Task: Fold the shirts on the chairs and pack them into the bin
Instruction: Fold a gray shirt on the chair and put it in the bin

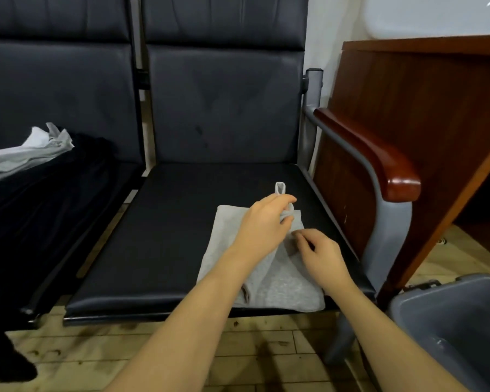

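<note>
You're mid-fold: left hand [262, 222] pinches the grey shirt [277, 284] at the seat's [167, 222] front-right corner, right hand [320, 254] fingers curl onto it (bin [447, 315] waits), so finish the fold next.

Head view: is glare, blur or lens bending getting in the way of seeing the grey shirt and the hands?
Head view: even, soft light on the grey shirt; both hands, left hand and right hand, slightly soft but readable. Glare only on the wooden armrest. Wide-angle bending curves the chair frame and bin near the edges. The black clothes lose detail in shadow.
</note>
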`<action>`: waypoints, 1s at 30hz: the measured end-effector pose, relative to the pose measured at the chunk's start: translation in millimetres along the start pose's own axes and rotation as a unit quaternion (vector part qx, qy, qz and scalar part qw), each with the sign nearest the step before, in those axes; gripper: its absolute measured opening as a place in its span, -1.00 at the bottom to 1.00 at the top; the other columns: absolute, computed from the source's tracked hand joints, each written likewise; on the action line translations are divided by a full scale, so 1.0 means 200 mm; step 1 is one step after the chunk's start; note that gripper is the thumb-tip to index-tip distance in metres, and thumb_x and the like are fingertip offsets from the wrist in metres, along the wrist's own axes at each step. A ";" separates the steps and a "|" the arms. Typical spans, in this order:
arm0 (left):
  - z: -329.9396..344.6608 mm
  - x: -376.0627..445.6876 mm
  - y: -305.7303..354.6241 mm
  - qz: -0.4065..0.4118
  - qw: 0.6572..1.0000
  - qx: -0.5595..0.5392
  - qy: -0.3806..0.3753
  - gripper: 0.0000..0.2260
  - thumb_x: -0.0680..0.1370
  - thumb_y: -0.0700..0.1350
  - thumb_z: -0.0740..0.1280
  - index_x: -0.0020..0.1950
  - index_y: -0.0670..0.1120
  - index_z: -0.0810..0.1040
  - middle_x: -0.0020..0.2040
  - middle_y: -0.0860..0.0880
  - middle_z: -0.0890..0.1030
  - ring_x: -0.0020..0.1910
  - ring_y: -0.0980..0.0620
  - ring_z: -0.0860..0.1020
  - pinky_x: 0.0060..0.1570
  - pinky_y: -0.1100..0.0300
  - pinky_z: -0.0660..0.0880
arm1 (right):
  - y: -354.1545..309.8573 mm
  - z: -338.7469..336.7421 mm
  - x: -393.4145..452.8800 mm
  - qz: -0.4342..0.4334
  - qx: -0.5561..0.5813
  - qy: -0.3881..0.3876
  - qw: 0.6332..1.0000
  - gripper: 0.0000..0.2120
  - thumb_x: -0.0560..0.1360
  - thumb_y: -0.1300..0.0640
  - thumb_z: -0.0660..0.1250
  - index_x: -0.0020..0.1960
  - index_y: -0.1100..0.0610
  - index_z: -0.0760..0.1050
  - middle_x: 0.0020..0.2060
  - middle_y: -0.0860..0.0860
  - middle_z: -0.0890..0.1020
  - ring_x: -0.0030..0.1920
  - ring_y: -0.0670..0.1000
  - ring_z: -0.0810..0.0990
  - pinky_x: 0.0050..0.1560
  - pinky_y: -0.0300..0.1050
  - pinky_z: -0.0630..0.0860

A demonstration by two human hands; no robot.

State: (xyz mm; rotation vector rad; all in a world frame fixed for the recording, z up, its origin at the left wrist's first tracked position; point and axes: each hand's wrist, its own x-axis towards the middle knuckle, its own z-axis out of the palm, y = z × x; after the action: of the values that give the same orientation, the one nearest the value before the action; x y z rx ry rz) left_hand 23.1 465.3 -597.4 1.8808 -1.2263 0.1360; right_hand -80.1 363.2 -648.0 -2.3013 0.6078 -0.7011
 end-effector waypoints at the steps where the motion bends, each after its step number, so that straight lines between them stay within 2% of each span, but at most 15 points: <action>1: 0.01 0.01 0.00 -0.008 1.000 -0.006 -0.022 -0.66 0.53 -0.20 0.34 0.32 -0.09 0.48 0.11 -0.04 0.56 0.08 0.06 0.52 0.12 0.21 0.46 | 0.00 -0.01 0.00 0.008 0.032 0.030 0.999 -0.83 0.60 0.15 0.21 0.04 0.09 0.58 -0.10 -0.05 0.59 -0.08 -0.16 0.55 -0.07 -0.40 0.45; 4: 0.01 0.02 -0.04 -0.044 0.997 -0.028 -0.056 -0.64 0.58 -0.11 0.28 0.38 -0.04 0.42 0.27 0.01 0.47 0.19 0.11 0.47 0.18 0.30 0.38 | 0.01 -0.03 0.01 0.025 0.063 0.071 0.995 -0.85 0.60 0.16 0.21 0.08 0.08 0.55 -0.08 -0.06 0.56 -0.09 -0.23 0.51 -0.13 -0.53 0.37; 6: -0.01 0.01 -0.09 -0.072 0.996 -0.008 -0.046 -0.67 0.61 -0.07 0.23 0.38 -0.04 0.42 0.33 0.03 0.43 0.28 0.09 0.42 0.27 0.22 0.36 | 0.01 -0.02 0.03 0.028 0.044 0.071 0.996 -0.82 0.60 0.13 0.20 0.13 0.09 0.53 -0.04 -0.06 0.55 -0.06 -0.20 0.51 -0.10 -0.48 0.39; 7: -0.03 0.01 -0.12 -0.083 0.996 0.009 -0.042 -0.68 0.62 -0.06 0.21 0.37 -0.04 0.43 0.34 0.03 0.43 0.30 0.08 0.41 0.30 0.19 0.34 | 0.02 -0.01 0.05 0.027 0.029 0.068 0.997 -0.80 0.60 0.11 0.21 0.17 0.09 0.52 -0.01 -0.06 0.54 -0.02 -0.15 0.52 -0.04 -0.41 0.41; 10: -0.07 -0.02 -0.20 -0.090 0.991 0.084 -0.045 -0.70 0.63 -0.05 0.17 0.34 -0.03 0.47 0.31 0.05 0.47 0.30 0.07 0.39 0.31 0.23 0.24 | 0.03 0.01 0.11 0.029 -0.006 0.058 0.998 -0.72 0.59 0.06 0.22 0.26 0.09 0.49 0.13 -0.03 0.51 0.14 0.00 0.51 0.19 0.00 0.47; 11: -0.08 -0.02 -0.23 -0.086 0.989 0.109 -0.049 -0.71 0.63 -0.05 0.16 0.33 -0.02 0.48 0.31 0.07 0.48 0.30 0.08 0.38 0.31 0.21 0.19 | 0.02 0.02 0.13 0.034 -0.017 0.054 0.998 -0.70 0.59 0.05 0.23 0.29 0.09 0.47 0.17 -0.02 0.50 0.18 0.02 0.49 0.24 0.05 0.44; 13: -0.10 -0.02 -0.28 -0.088 0.984 0.142 -0.056 -0.70 0.64 -0.06 0.13 0.35 -0.01 0.46 0.33 0.09 0.45 0.34 0.10 0.32 0.30 0.19 0.11 | 0.01 0.03 0.18 0.039 -0.060 0.046 0.996 -0.66 0.59 0.06 0.22 0.35 0.09 0.42 0.26 0.01 0.47 0.26 0.04 0.43 0.33 0.03 0.33; 16: -0.12 0.02 -0.35 -0.103 0.980 0.157 -0.058 -0.69 0.65 -0.07 0.09 0.39 0.01 0.41 0.38 0.09 0.40 0.41 0.11 0.25 0.31 0.18 0.05 | 0.01 0.05 0.25 0.034 -0.138 0.036 0.989 -0.65 0.61 0.07 0.18 0.39 0.03 0.38 0.32 -0.04 0.44 0.34 0.02 0.30 0.29 -0.07 0.10; 20: -0.15 0.05 -0.44 -0.128 0.977 0.152 -0.083 -0.67 0.65 -0.07 0.08 0.42 0.03 0.36 0.32 0.09 0.45 0.39 0.08 0.26 0.29 0.18 0.03 | 0.03 0.07 0.33 0.012 -0.187 0.005 0.982 -0.73 0.60 0.09 0.18 0.26 -0.07 0.47 0.16 -0.15 0.50 0.24 -0.07 0.31 -0.01 -0.17 -0.04; 22: -0.16 0.05 -0.48 -0.138 0.975 0.146 -0.091 -0.67 0.65 -0.03 0.11 0.41 0.04 0.36 0.24 0.08 0.48 0.32 0.06 0.32 0.27 0.16 0.04 | 0.03 0.08 0.36 0.020 -0.197 -0.019 0.980 -0.81 0.58 0.07 0.21 0.15 -0.08 0.51 0.05 -0.16 0.50 0.19 -0.07 0.33 -0.02 -0.17 -0.05; 25: -0.16 0.05 -0.52 -0.153 0.973 0.140 -0.098 -0.64 0.63 0.02 0.15 0.42 0.04 0.34 0.23 0.07 0.44 0.29 0.05 0.30 0.29 0.15 0.02 | 0.04 0.08 0.38 0.027 -0.198 -0.031 0.979 -0.96 0.56 0.04 0.24 -0.06 -0.05 0.46 -0.11 -0.15 0.45 0.07 -0.06 0.37 -0.02 -0.15 -0.04; 28: -0.16 0.05 -0.55 -0.154 0.980 0.099 -0.081 -0.68 0.62 -0.02 0.19 0.39 0.07 0.37 0.09 0.10 0.42 0.23 0.06 0.31 0.15 0.26 0.00 | 0.04 0.09 0.38 -0.008 -0.216 -0.023 0.976 -0.93 0.59 0.05 0.20 -0.08 -0.07 0.37 -0.16 -0.15 0.45 0.00 -0.09 0.38 0.00 -0.16 -0.03; 30: -0.17 0.04 -0.54 -0.150 0.988 0.027 -0.036 -0.72 0.62 -0.09 0.20 0.33 0.10 0.43 -0.01 0.13 0.41 0.14 0.13 0.34 0.12 0.29 0.00 | 0.04 0.10 0.37 -0.012 -0.220 -0.007 0.975 -0.92 0.60 0.06 0.15 -0.06 -0.08 0.32 -0.16 -0.14 0.46 -0.03 -0.10 0.37 0.00 -0.15 -0.03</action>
State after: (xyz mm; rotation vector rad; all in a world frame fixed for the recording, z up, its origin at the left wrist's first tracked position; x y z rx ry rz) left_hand 124.8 498.4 -637.4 2.1091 -0.9808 -0.0620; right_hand -14.1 324.1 -644.1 -2.7199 0.7929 -0.6069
